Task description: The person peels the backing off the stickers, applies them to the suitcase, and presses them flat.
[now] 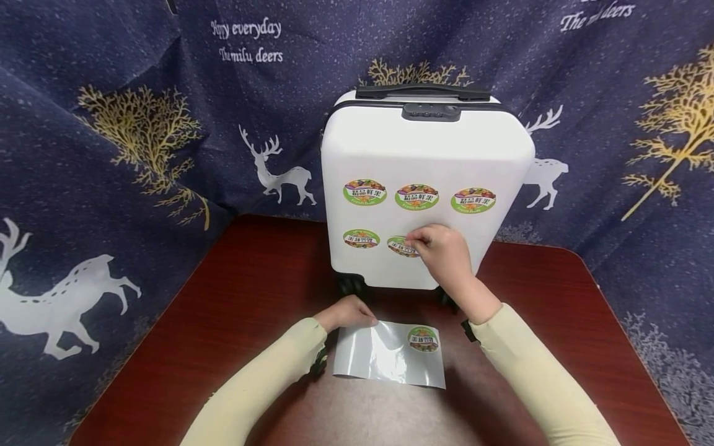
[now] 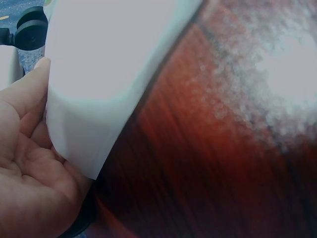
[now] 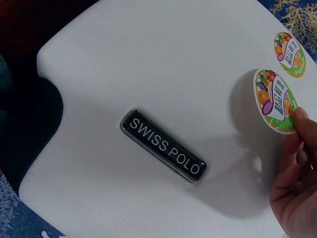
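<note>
My right hand [image 1: 444, 251] pinches an oval fruit sticker [image 3: 274, 99] by its edge, in front of the white suitcase [image 1: 426, 145]. A shadow falls on the suitcase beside that sticker, whose outer part stands off the surface. Three matching stickers form an upper row, with the middle one [image 1: 416, 197] above the held one; another sticker [image 1: 361, 239] is stuck at lower left. My left hand [image 1: 350, 313] holds the top left corner of a glossy backing sheet [image 1: 362, 356] between thumb and fingers. One sticker [image 1: 423, 339] lies on the sheet's right side.
The suitcase stands on a dark red table [image 1: 268, 279], with black wheels [image 1: 350, 284] below and a black handle [image 1: 422, 92] on top. A SWISS POLO badge [image 3: 163, 145] is on its face. Behind hangs a blue cloth [image 1: 223, 111] printed with deer and trees.
</note>
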`<state>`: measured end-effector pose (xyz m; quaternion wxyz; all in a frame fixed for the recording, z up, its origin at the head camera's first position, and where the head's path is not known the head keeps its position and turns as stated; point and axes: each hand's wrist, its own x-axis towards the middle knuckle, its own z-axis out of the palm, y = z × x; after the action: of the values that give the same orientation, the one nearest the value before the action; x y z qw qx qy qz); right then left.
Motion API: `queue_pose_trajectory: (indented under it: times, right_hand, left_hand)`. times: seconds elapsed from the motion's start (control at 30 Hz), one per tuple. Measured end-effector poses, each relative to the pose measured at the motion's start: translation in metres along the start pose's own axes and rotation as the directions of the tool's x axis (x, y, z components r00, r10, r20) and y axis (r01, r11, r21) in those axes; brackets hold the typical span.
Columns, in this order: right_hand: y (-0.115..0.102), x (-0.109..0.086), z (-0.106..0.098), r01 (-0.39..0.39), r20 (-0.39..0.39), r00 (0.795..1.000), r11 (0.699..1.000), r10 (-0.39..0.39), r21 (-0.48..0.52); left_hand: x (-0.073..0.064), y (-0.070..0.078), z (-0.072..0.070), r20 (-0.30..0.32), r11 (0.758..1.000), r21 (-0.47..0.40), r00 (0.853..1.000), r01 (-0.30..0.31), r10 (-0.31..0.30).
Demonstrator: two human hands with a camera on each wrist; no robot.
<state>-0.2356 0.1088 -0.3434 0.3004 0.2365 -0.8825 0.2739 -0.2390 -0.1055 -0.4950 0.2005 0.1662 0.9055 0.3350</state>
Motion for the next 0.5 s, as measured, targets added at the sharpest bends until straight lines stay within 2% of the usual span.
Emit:
queue_pose_trajectory:
  times: [0.17,0.5]
  right_hand:
    - [0.0007,-0.0017,0.0027,-0.007,-0.034,0.999,1.000,0.006,-0.027]
    - [0.0016,-0.0030,0.0071,0.022,-0.114,0.993,0.998,-0.029,-0.067]
  left_hand:
    - [-0.0012,0.0005,0.0002,-0.001,1.000,-0.014,1.000,0.001,-0.001]
    - [-0.0021,0.0014,-0.0014,-0.006,1.000,-0.017,1.000,-0.006,0.006]
